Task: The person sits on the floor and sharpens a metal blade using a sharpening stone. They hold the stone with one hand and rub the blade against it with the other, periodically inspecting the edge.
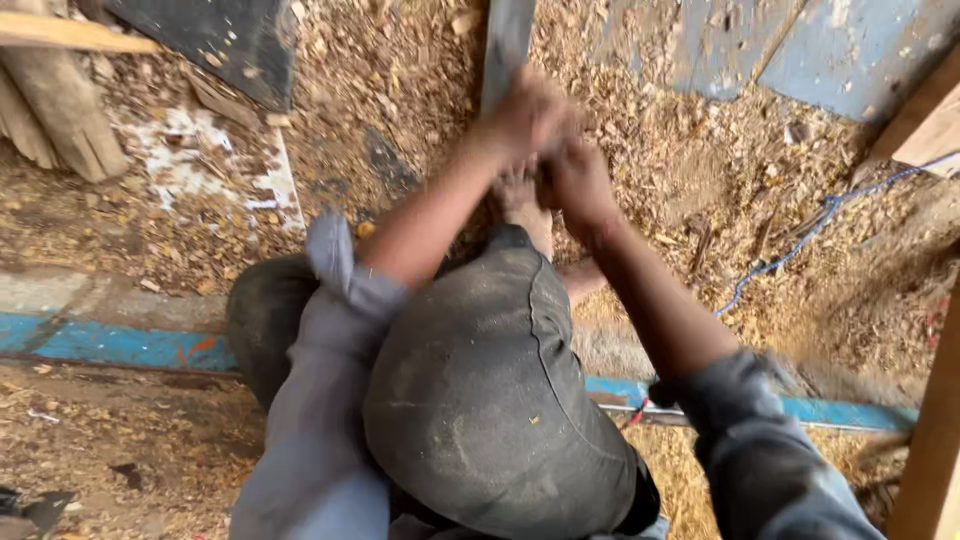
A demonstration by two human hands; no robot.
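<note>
My left hand point(528, 112) is closed around a long grey flat piece point(505, 40) that runs up and out of the top of the view. My right hand point(580, 180) sits just below and right of it, fingers closed; whether it grips the same piece is blurred. Both hands are above my bare foot point(528, 210), which rests on the floor. My raised knee in dark trousers point(480, 390) fills the lower middle.
Wood shavings point(690, 180) cover the floor. A blue-painted strip point(130, 345) runs across the ground. A blue cord point(800, 235) lies at right. Wooden posts stand at the left point(60, 120) and right edge point(930, 440). Blue boards point(830, 45) lie at top right.
</note>
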